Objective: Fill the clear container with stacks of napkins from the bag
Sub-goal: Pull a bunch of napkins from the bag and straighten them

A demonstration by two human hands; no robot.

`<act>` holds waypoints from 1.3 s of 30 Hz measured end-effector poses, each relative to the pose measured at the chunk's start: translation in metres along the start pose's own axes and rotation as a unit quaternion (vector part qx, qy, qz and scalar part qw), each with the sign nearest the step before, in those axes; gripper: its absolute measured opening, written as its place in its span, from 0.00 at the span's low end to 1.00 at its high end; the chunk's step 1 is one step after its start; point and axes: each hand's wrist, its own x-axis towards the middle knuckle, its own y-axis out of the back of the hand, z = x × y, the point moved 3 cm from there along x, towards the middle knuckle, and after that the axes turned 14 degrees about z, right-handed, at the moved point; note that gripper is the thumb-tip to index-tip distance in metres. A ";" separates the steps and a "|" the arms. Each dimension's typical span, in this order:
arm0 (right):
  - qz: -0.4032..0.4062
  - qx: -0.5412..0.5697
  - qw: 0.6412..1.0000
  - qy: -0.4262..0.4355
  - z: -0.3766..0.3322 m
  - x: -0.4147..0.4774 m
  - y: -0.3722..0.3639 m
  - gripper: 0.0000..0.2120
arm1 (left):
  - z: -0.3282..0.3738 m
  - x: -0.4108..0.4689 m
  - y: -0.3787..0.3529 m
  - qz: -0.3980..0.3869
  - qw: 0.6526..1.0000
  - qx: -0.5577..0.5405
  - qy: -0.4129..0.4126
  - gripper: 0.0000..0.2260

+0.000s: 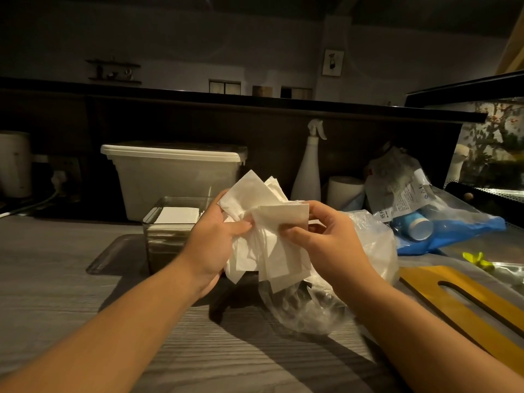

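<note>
1. While both hands are raised over the grey wood-grain counter [71,279], they share one loose bunch of white napkins [251,195].
2. The left hand [209,245] grips the bunch from the left, thumb across the front and fingers curled behind.
3. The right hand [331,242] pinches the front napkin between thumb and fingertips at its lower right edge, with the other fingers bent behind the paper.
4. The napkins are thin, square and folded, with a faint embossed texture. They are fanned out of line: one corner points up above the left hand, one lies flat across the front, and several hang crumpled below the palms.
5. The bunch is held in the air, just in front of and to the right of the clear container [164,245].
6. The container is a square, straight-walled transparent box standing on the counter. A neat flat stack of napkins [177,215] already lies inside it, near the top.
7. The clear plastic bag [380,245] lies rumpled on the counter under and behind the right hand.
8. Behind the container stands a white lidded tub [170,171], with a white spray bottle [309,165] to its right.
9. A blue plastic bag [453,234] and a yellow wooden board [467,302] lie at the right.
</note>
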 end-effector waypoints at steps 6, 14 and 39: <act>0.053 -0.058 0.992 0.094 0.000 -0.002 -0.001 0.12 | 0.000 0.001 0.000 0.012 1.000 0.008 0.002 0.16; 0.045 0.011 0.997 0.061 -0.002 0.002 0.005 0.10 | 0.003 0.004 0.004 0.048 0.999 0.013 -0.001 0.16; 0.008 -0.025 0.997 0.066 0.000 0.001 -0.002 0.05 | 0.002 -0.001 -0.001 -0.013 1.000 0.021 0.012 0.14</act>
